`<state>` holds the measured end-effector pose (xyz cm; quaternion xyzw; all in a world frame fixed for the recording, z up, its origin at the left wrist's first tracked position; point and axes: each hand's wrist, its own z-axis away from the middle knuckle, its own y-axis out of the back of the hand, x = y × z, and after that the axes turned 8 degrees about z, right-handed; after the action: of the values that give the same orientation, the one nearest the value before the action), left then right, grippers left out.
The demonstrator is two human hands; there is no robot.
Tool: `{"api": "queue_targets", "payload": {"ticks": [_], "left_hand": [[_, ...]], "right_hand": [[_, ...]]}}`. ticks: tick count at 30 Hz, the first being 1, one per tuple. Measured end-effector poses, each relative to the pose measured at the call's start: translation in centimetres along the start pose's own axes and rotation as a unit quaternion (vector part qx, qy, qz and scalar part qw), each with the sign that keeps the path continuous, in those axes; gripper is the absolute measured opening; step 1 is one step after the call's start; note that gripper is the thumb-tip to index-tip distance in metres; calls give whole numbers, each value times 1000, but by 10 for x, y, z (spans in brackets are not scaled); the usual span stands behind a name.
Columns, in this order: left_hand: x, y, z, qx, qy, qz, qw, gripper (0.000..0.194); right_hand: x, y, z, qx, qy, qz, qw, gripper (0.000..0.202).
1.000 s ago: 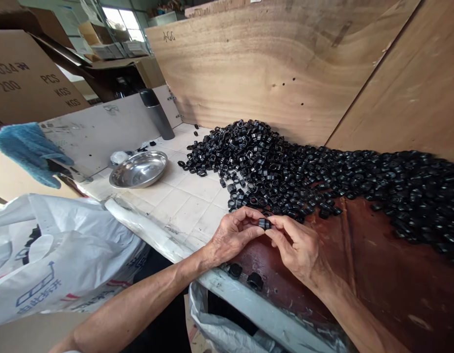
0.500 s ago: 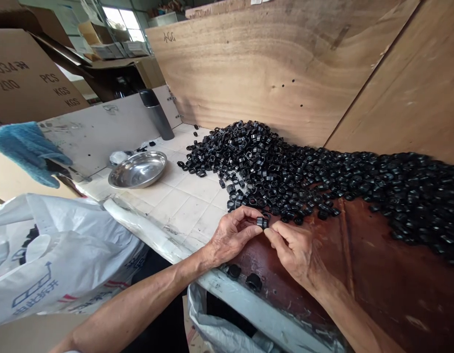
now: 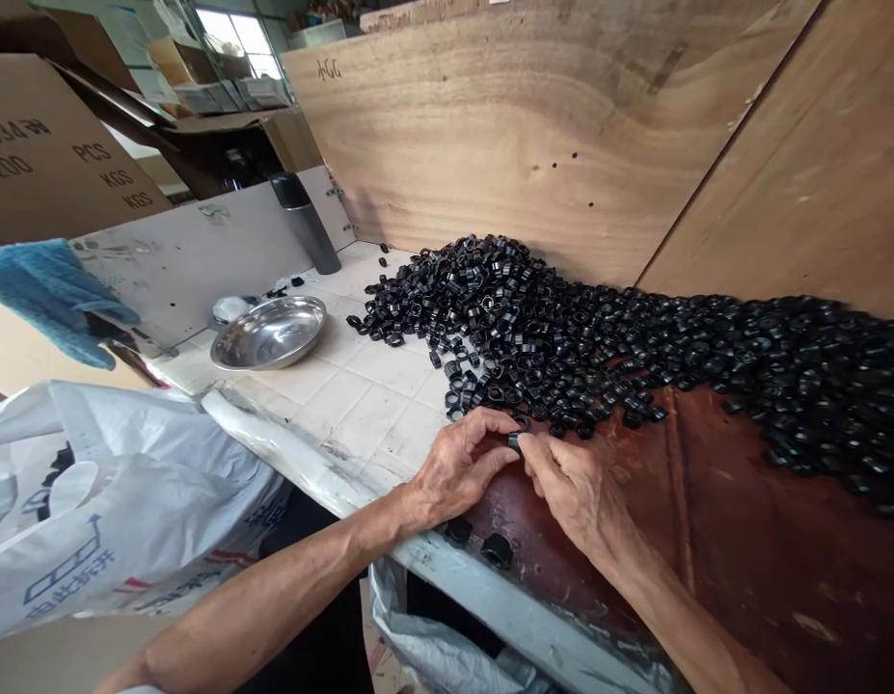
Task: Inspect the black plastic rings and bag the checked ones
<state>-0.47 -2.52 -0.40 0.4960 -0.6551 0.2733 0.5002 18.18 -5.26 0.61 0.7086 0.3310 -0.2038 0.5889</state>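
Observation:
A small black plastic ring-shaped part point(image 3: 514, 440) is between my two hands, above the brown sheet near the pile. My left hand point(image 3: 457, 467) is closed, thumb and forefinger at the part's left side. From the right, my right hand point(image 3: 573, 477) pinches the same part and covers much of it. Just beyond my fingers rises a big pile of black plastic rings point(image 3: 490, 299). Two loose black caps, one of them this ribbed cap point(image 3: 498, 550), lie near the table's front edge below my hands.
A shallow metal bowl point(image 3: 269, 334) and a dark thermos bottle point(image 3: 307, 224) stand on the left of the white table. More black parts point(image 3: 815, 376) spread along the wooden board point(image 3: 526, 125) at the right. A white sack point(image 3: 128, 501) and blue glove point(image 3: 48, 289) are at left.
My right hand has moved slightly left and up, its fingers now over the black part. The left hand stays almost in place. The view has shifted a little.

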Motion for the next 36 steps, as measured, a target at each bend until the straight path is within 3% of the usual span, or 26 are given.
{"api": "queue_targets", "payload": {"ticks": [4, 6, 8, 11, 13, 15, 17, 19, 20, 23, 24, 25, 28, 29, 31, 33, 34, 36], "left_hand": [[9, -2, -4, 8, 119, 164, 979, 25], [10, -2, -4, 3, 125, 181, 976, 25], [7, -1, -3, 9, 66, 104, 992, 22], [0, 0, -1, 10, -63, -41, 997, 20], [0, 0, -1, 2, -71, -55, 996, 21], [3, -1, -2, -3, -1, 1, 1000, 21], [6, -1, -3, -13, 80, 83, 993, 23], [7, -2, -3, -12, 100, 117, 988, 23], [7, -2, -3, -5, 79, 99, 992, 22], [4, -1, -2, 11, -18, -3, 1000, 19], [4, -1, -2, 8, -24, -14, 1000, 19], [5, -1, -2, 3, -6, 1, 1000, 19], [8, -1, -3, -6, 95, 100, 990, 22], [8, -1, -4, -4, 103, 108, 989, 22], [8, 0, -3, 3, 51, 60, 997, 21], [6, 0, -3, 8, -21, -6, 1000, 19], [6, 0, -3, 7, -29, -17, 999, 19], [7, 0, -4, -1, 30, 31, 999, 20]], "right_hand": [[2, 3, -1, 23, 40, -63, 997, 18], [2, 2, -2, 28, 67, -60, 996, 16], [0, -1, -2, 20, 28, -80, 996, 17], [-3, -5, -2, -37, -117, -205, 971, 29], [-4, -4, -2, -62, -161, -242, 955, 35], [-3, 0, -3, -35, -99, -186, 977, 30], [-1, 3, -3, 18, 23, -99, 995, 22], [0, 2, -3, 48, 95, -52, 993, 19], [0, 1, -3, 45, 81, -50, 994, 20], [-3, -2, -2, -14, -71, -108, 992, 28], [-4, -2, -2, -33, -101, -128, 986, 30], [-4, -1, -2, -40, -100, -137, 985, 30], [-4, 2, -1, 9, 13, -94, 995, 24], [-3, 2, -1, 21, 34, -85, 996, 23], [-3, 0, -1, 1, -3, -121, 993, 22], [-2, -3, -1, -45, -89, -193, 976, 28], [-2, -4, -1, -55, -114, -212, 969, 29], [-1, -5, -1, -36, -87, -185, 978, 28]]}}
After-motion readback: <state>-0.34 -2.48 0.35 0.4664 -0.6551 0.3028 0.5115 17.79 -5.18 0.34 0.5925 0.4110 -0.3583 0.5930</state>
